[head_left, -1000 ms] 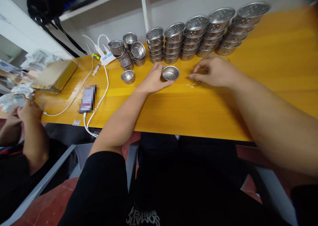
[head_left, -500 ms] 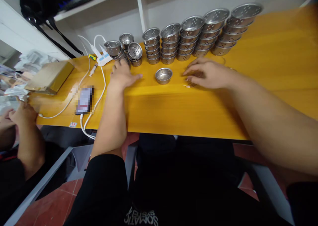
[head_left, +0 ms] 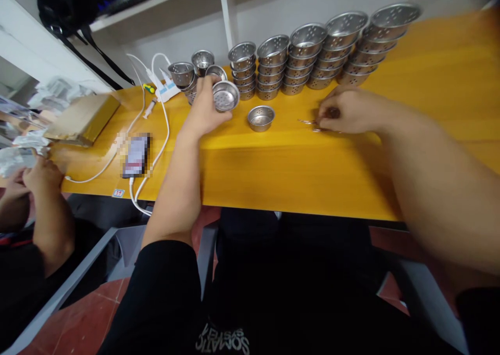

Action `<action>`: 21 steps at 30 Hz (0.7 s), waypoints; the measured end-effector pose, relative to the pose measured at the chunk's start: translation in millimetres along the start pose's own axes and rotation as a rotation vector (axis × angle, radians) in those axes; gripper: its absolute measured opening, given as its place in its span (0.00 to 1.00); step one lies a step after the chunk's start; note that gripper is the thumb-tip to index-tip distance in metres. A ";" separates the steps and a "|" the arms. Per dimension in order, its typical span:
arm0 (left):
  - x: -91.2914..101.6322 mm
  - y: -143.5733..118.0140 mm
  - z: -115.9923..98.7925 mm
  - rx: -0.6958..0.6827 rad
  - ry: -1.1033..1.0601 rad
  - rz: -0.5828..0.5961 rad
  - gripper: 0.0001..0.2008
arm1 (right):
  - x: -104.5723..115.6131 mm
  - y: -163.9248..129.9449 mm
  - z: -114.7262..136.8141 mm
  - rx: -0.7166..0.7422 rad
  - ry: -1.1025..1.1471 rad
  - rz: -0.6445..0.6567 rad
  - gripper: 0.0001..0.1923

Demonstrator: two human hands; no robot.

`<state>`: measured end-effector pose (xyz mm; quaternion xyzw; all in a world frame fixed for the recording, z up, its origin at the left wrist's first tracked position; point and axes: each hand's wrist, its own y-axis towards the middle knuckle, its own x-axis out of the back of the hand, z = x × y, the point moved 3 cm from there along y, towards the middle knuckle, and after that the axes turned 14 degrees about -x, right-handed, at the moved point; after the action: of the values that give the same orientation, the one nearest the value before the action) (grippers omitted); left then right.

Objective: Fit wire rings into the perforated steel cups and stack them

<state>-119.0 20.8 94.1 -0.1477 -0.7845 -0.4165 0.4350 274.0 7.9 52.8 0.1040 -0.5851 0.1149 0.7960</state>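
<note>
cup in hand: perforated steel strainer cup (head_left: 225, 95), lifted just off the yellow table (head_left: 297, 162), tilted so its holed inside faces the camera; sits just in front of the loose cups (head_left: 192, 74) at the back left.
left hand (head_left: 207, 110): closed round the cup, thumb and fingers on rim and wall; grip looks firm enough.
right hand (head_left: 349, 113): fingers pinched narrow on thin wire clips (head_left: 310, 123) lying on the table; blurred, can't tell if one is actually held or just touched.
second cup: single strainer cup (head_left: 261, 117) upright on the table, between the two hands, apart from both.
stacks: row of nested strainer cups (head_left: 312, 58) along the wall, well behind the hands.
doing it well (my guess): keep the cup held by the rim so its wall stays free, bring it level toward the right hand, pick one clip only, mind the upright cup in between.
further out: phone (head_left: 136, 154) w/ white cable (head_left: 156, 152), cardboard box (head_left: 80, 118), another person's hands (head_left: 35, 175) at far left w/ white wrapping.
</note>
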 end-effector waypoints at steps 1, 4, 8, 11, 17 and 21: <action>-4.8 6.8 -12.6 -0.024 -0.013 -0.004 0.46 | 3.3 -2.2 4.7 0.001 0.012 -0.068 0.06; -21.2 24.3 -41.2 -0.103 -0.050 -0.012 0.43 | 13.6 -15.1 35.1 0.080 0.174 -0.312 0.11; -47.3 35.2 -62.1 -0.201 -0.116 0.045 0.40 | 14.7 -32.0 84.8 0.222 0.406 -0.390 0.15; -60.7 36.4 -69.8 -0.206 -0.120 0.055 0.38 | 5.5 -33.3 104.8 0.276 0.441 -0.312 0.20; -71.5 34.9 -67.3 -0.213 -0.140 0.070 0.39 | -7.4 -24.6 104.7 0.285 0.437 -0.198 0.16; -72.4 34.9 -59.2 -0.230 -0.113 0.067 0.38 | -4.6 -23.2 98.5 0.210 0.528 -0.206 0.21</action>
<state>-23.2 5.2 70.3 -0.2461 -0.7494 -0.4801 0.3838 190.3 -44.1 76.5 0.2112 -0.3293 0.1165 0.9129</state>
